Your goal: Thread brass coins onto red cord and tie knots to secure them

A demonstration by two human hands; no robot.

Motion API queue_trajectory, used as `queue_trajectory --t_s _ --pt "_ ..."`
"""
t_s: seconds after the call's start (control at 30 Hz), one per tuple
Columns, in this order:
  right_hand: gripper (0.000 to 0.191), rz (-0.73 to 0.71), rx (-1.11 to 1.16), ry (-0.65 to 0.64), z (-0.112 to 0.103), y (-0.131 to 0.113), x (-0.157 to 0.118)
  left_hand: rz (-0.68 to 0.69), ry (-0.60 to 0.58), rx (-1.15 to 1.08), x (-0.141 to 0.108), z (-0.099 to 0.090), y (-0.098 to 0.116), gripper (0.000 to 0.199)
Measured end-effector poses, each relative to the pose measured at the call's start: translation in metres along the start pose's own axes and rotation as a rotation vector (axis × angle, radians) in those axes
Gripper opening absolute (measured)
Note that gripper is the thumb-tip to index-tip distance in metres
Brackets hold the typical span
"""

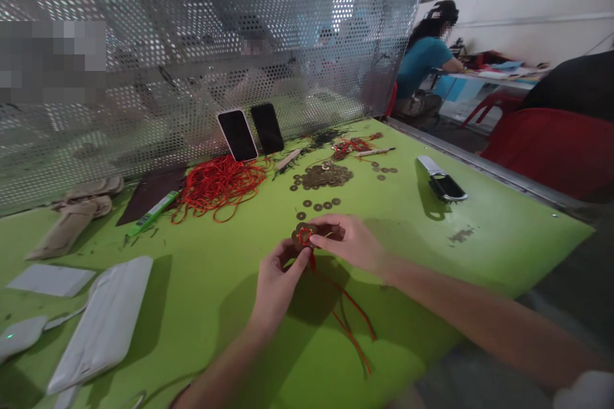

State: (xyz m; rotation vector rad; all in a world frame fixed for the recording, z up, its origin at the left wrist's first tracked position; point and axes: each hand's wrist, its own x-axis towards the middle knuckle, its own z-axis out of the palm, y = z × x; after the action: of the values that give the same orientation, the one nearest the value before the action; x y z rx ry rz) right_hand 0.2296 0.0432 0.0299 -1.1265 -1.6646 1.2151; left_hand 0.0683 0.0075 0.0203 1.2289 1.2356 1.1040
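Note:
Both of my hands hold a small ring of bronze coins (300,236) tied with red cord, just above the green table. My left hand (283,271) pinches its lower edge between thumb and fingers. On the right side, my right hand (348,241) grips the coins with thumb and bent fingers. Two red cord ends (354,303) hang from the piece toward the near side. Several loose coins (327,205) lie just beyond my hands, and a larger coin pile (326,176) sits behind them. A tangle of red cord (220,185) is at the back left.
Two phones (238,135) lean on the perforated metal screen (192,64). A green box (154,212), a white pouch (103,326) and brown gloves (71,223) lie left. A black-and-silver object (444,184) rests right. A person in blue (422,64) sits beyond the table (518,236).

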Motion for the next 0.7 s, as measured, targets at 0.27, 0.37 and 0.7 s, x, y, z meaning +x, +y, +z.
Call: queue_trajectory --t_s 0.27,0.37,0.7 --pt "0.033 -0.012 -0.038 -0.004 0.0005 -0.0014 -0.0026 -0.040 0.014 -0.002 -0.0024 0.0006 0.0035 0.023" --pt "0.032 -0.023 -0.036 -0.012 0.0010 -0.0005 -0.0024 -0.051 0.037 0.005 -0.0032 0.0008 0.0048 0.022" --pt "0.040 -0.006 0.078 -0.151 0.0055 -0.0004 -0.0046 -0.015 0.107 -0.054 -0.0019 -0.0020 -0.0031 0.019"
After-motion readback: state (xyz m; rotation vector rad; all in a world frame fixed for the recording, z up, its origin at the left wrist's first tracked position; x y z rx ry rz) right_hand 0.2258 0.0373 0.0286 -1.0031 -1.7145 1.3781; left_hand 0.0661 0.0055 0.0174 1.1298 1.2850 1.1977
